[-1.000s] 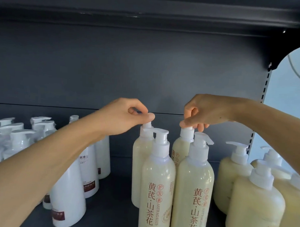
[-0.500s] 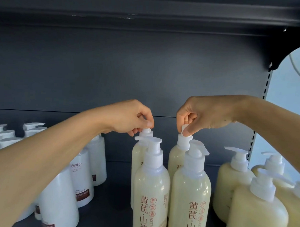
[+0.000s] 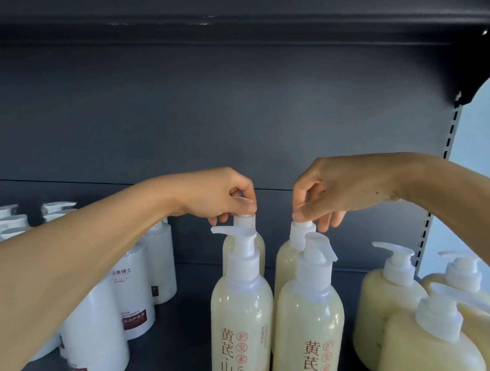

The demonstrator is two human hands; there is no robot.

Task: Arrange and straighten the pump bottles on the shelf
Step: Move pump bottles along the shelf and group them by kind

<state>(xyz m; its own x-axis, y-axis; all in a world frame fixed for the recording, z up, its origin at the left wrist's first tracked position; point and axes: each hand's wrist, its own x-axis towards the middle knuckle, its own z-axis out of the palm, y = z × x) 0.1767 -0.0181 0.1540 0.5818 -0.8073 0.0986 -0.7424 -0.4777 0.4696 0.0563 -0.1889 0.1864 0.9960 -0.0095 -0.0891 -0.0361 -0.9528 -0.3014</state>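
Two tall cream pump bottles stand at the front, the front left bottle (image 3: 240,318) and the front right bottle (image 3: 308,326), both with red lettering. Behind them stand two more of the same kind. My left hand (image 3: 224,195) pinches the white pump head of the rear left bottle (image 3: 260,244). My right hand (image 3: 330,188) pinches the pump head of the rear right bottle (image 3: 287,256). Both rear bottles are upright and largely hidden by the front pair.
White pump bottles (image 3: 134,295) with dark red labels fill the shelf's left side, partly behind my left forearm. Squat yellow pump bottles (image 3: 384,309) crowd the right. The dark shelf floor (image 3: 183,330) shows between groups. A slotted upright (image 3: 431,214) bounds the right end.
Both hands have come down from just above the rear bottles and closed their fingers on the pump heads. The camera has tilted, so the bottles sit lower in view.
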